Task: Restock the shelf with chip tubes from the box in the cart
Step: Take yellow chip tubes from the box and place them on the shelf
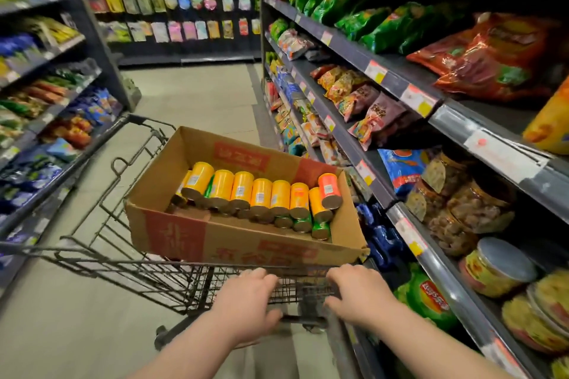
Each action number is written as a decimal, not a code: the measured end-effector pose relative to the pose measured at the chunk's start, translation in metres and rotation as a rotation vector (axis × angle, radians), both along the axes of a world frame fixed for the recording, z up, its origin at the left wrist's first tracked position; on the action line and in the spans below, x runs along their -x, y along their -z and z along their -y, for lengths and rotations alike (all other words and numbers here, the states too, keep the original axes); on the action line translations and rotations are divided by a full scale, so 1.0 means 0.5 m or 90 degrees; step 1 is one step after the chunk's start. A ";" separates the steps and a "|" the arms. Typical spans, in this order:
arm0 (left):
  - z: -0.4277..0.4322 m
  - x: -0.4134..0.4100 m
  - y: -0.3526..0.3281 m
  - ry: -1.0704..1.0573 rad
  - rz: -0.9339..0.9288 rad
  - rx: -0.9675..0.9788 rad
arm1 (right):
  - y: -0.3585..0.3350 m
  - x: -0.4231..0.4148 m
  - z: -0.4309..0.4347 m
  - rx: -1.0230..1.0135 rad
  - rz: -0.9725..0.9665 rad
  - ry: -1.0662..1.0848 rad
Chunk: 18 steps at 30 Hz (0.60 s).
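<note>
An open cardboard box lies across the top of a black wire cart in a shop aisle. Inside it lie several chip tubes on their sides, mostly yellow, one orange tube at the right end and green ones beneath. My left hand and my right hand both grip the cart's rear handle bar, fingers curled over it. The shelf stands just right of the cart.
Shelving on the right holds snack bags, clear jars and lidded tubs. More shelves of bags line the left. A wall of hanging packets closes the aisle's far end. Grey floor lies ahead.
</note>
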State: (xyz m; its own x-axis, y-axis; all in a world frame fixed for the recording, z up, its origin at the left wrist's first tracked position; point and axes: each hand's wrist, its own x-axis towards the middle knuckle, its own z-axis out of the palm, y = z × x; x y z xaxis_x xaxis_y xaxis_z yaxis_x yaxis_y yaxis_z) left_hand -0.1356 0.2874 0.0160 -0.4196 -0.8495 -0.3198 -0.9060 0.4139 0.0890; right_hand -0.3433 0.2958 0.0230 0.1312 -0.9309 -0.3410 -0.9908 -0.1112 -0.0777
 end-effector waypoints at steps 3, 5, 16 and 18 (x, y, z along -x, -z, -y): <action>0.030 0.019 0.002 -0.010 0.012 -0.002 | 0.004 0.020 0.040 -0.007 0.012 -0.003; 0.048 0.022 0.002 -0.015 0.018 -0.004 | 0.009 0.025 0.062 -0.011 0.023 -0.009; 0.197 0.035 0.023 0.016 -0.005 -0.022 | 0.031 0.038 0.174 -0.044 0.047 0.044; 0.239 0.035 0.028 0.033 -0.022 -0.026 | 0.032 0.038 0.201 -0.051 0.039 0.068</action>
